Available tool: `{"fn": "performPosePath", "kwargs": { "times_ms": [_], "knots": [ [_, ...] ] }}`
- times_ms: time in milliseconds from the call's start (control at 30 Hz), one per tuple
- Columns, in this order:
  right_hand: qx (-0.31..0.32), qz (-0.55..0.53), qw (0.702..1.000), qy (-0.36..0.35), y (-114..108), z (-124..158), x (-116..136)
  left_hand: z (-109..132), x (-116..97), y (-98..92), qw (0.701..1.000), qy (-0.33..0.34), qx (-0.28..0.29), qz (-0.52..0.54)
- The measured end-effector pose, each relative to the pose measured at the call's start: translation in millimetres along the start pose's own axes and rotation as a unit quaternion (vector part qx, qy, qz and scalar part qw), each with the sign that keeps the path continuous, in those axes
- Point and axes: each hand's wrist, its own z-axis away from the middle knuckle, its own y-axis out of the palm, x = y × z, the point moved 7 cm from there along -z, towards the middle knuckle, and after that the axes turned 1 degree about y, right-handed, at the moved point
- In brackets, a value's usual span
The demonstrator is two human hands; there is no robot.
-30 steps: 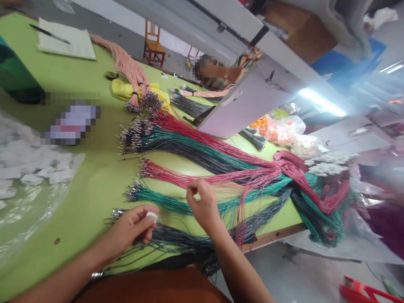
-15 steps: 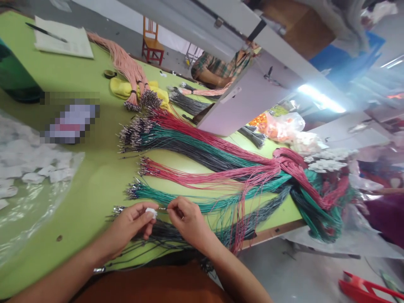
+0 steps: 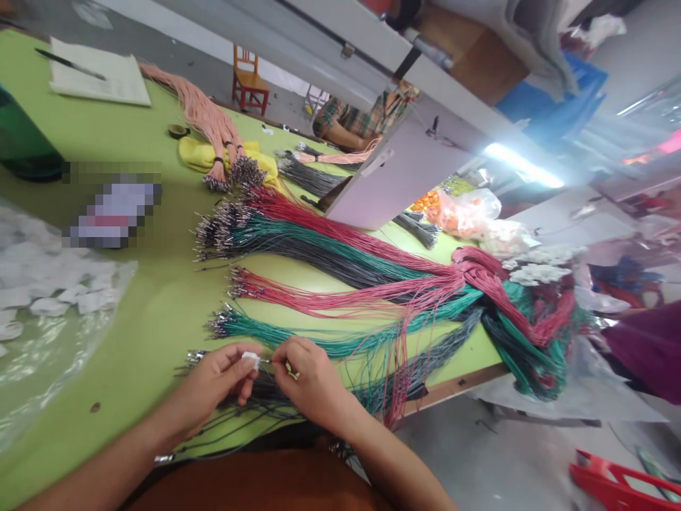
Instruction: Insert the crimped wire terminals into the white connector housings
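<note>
Between thumb and fingers, my left hand (image 3: 226,372) pinches a small white plastic connector housing (image 3: 251,360). My right hand (image 3: 304,372) is closed on the end of a thin wire with a metal terminal (image 3: 265,361), its tip at the housing's right side. Whether the terminal is inside the housing I cannot tell. Beneath both hands lies a bundle of black wires (image 3: 266,389). Just beyond them are a green wire bundle (image 3: 298,338) and a red wire bundle (image 3: 298,294), their terminal ends pointing left.
A clear plastic bag (image 3: 114,291) of white housings lies at the left. Farther back are a thick pile of wires (image 3: 319,241), pink wire bundles (image 3: 199,106), a yellow cloth (image 3: 194,152) and a notepad (image 3: 114,81). A grey panel (image 3: 388,170) stands upright; another person (image 3: 345,124) sits behind it.
My right hand has moved slightly left, bringing the terminal up to the white housing. The whole view has shifted a little as the camera turned.
</note>
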Motion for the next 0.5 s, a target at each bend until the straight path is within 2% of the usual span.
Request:
{"fn": "performPosePath", "kwargs": {
  "times_ms": [267,500],
  "knots": [
    [-0.006,0.064,0.998,-0.028,14,4,7,-1,-1,0.0,0.997,0.015,0.011,-0.073],
    [0.008,0.041,0.998,-0.043,15,5,6,1,2,0.4,0.996,0.009,0.015,-0.087]
  ]
}}
